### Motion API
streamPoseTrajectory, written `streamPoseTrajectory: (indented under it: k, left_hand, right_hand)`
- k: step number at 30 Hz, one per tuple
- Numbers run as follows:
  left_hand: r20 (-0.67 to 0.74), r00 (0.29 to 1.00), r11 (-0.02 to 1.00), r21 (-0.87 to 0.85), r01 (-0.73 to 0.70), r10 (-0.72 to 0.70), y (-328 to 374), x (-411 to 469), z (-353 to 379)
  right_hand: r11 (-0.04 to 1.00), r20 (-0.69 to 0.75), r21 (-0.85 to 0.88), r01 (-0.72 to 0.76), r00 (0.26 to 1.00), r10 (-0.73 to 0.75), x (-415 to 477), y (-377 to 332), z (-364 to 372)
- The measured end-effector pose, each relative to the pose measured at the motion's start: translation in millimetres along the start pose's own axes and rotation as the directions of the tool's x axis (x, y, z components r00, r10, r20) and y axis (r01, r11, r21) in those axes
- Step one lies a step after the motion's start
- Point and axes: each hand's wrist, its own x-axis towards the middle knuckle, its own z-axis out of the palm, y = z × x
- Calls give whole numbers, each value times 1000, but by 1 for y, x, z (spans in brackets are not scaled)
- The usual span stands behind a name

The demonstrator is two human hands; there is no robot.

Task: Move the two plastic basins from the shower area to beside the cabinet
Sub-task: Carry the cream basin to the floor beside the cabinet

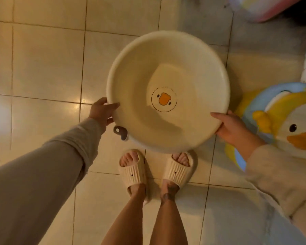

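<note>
While I watch the head cam, both hands are up on the cream basin (136,85), held off the tiled floor (42,68) above the person's feet. Left hand (101,114) grips the rim at the basin's left edge, thumb hooked over the lip, fingers wrapped underneath. Right hand (235,128) clamps the rim at lower right, thumb on top, rest of fingers hidden below. Basin is tilted toward the cam, open side up, duck-face print (164,101) on its bottom, nothing inside. Small grey-brown hang tab (120,132) sticks out at the lower-left rim, just below the left hand. Cream slippers (133,172) sit directly under the near rim. Duck-shaped blue/yellow item (281,121) on the floor just right of the right hand. Pink-rimmed obj (265,9) top right, too blurred to ID. Can't see a 2nd basin w/ certainty.
</note>
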Motion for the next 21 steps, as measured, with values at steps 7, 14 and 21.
streamPoseTrajectory:
  k: [7, 14, 21]
  left_hand:
    - [74, 962, 964, 28, -265, 262, 65, 72, 66]
    - [199, 944, 949, 117, -291, 265, 99, 105, 90]
    - [194, 950, 956, 114, -269, 244, 103, 108, 83]
  right_hand:
    - [983, 52, 34, 181, 982, -182, 92, -96, 18]
    - [978, 43, 42, 204, 978, -206, 135, -138, 21]
    - [983, 17, -40, 181, 984, -180, 139, -134, 30]
